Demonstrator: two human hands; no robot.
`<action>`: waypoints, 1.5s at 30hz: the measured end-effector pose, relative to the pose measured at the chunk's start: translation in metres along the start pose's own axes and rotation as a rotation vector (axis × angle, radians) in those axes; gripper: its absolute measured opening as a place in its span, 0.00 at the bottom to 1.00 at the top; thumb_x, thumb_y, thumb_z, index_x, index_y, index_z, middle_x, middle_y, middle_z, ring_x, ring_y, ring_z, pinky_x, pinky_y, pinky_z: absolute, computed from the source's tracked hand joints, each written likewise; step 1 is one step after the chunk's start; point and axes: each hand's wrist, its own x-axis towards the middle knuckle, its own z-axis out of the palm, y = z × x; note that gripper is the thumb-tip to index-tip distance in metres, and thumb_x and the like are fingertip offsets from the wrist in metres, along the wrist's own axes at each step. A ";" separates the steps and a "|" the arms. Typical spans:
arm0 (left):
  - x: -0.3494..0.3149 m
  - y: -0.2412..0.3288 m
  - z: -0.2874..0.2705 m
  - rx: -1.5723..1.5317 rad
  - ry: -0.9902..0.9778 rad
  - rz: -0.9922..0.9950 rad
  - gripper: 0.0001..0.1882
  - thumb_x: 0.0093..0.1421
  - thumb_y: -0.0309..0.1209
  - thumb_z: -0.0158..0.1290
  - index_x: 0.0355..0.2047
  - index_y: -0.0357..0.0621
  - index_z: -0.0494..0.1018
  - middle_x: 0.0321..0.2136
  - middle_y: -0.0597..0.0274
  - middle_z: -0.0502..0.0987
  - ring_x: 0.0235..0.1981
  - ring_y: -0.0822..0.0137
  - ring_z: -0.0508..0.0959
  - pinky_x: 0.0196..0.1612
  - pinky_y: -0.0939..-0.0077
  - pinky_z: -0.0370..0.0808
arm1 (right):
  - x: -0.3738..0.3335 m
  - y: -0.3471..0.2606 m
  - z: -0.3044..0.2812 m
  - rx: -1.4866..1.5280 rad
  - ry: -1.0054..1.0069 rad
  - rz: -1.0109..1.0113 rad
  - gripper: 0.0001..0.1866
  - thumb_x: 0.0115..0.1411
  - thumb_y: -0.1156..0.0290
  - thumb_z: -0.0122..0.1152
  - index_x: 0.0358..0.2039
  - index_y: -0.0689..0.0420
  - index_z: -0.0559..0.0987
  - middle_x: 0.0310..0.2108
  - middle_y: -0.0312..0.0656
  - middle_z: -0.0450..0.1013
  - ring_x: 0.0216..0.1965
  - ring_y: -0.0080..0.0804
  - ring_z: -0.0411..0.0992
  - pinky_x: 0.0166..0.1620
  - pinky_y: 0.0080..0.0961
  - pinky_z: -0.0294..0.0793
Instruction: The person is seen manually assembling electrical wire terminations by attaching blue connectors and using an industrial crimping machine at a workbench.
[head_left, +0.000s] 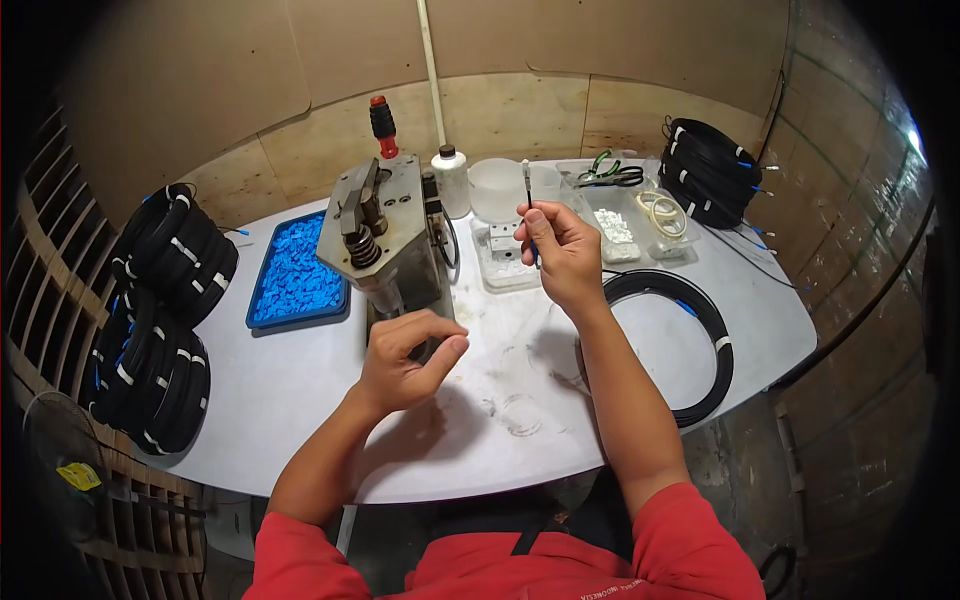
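Observation:
My right hand [565, 250] is raised over the middle of the table, thumb and fingers pinching a thin black cable end [529, 190]. The cable stands upright, with a small pale connector tip on top; a bit of blue shows below the fingers. Lower and to the left, my left hand [410, 360] hovers in front of a metal bench press [370, 220]. Its fingers are curled, with thumb and forefinger tips nearly meeting; whether anything small lies between them is hidden. A coil of black cable [722, 345] lies flat beside my right forearm.
A blue tray [262, 320] of small blue pieces stands left of the press. Bundled black cable coils [180, 250] are stacked at the left edge, more coils [705, 170] at the back right. A white bottle [452, 185], a tub [497, 190], scissors [625, 177] and plastic containers line the back.

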 end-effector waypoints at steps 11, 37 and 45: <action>0.111 0.017 0.044 -0.397 0.254 -0.145 0.08 0.61 0.29 0.57 0.34 0.34 0.78 0.26 0.63 0.80 0.29 0.76 0.78 0.36 0.81 0.73 | 0.049 0.003 -0.048 0.042 -0.153 0.147 0.11 0.68 0.65 0.54 0.36 0.61 0.76 0.24 0.36 0.75 0.22 0.19 0.70 0.26 0.17 0.71; 0.152 -0.003 0.098 -0.452 0.120 -0.137 0.14 0.64 0.29 0.52 0.47 0.34 0.75 0.39 0.57 0.80 0.40 0.70 0.79 0.46 0.74 0.76 | 0.065 -0.033 -0.092 0.047 -0.381 0.230 0.12 0.66 0.65 0.57 0.34 0.63 0.79 0.26 0.38 0.76 0.27 0.22 0.74 0.30 0.20 0.76; 0.151 -0.010 0.098 -0.319 0.108 -0.029 0.15 0.66 0.30 0.48 0.49 0.35 0.75 0.43 0.53 0.79 0.39 0.69 0.79 0.46 0.75 0.75 | 0.062 -0.037 -0.092 0.027 -0.470 0.240 0.11 0.65 0.66 0.57 0.35 0.62 0.79 0.27 0.38 0.76 0.28 0.22 0.74 0.32 0.20 0.76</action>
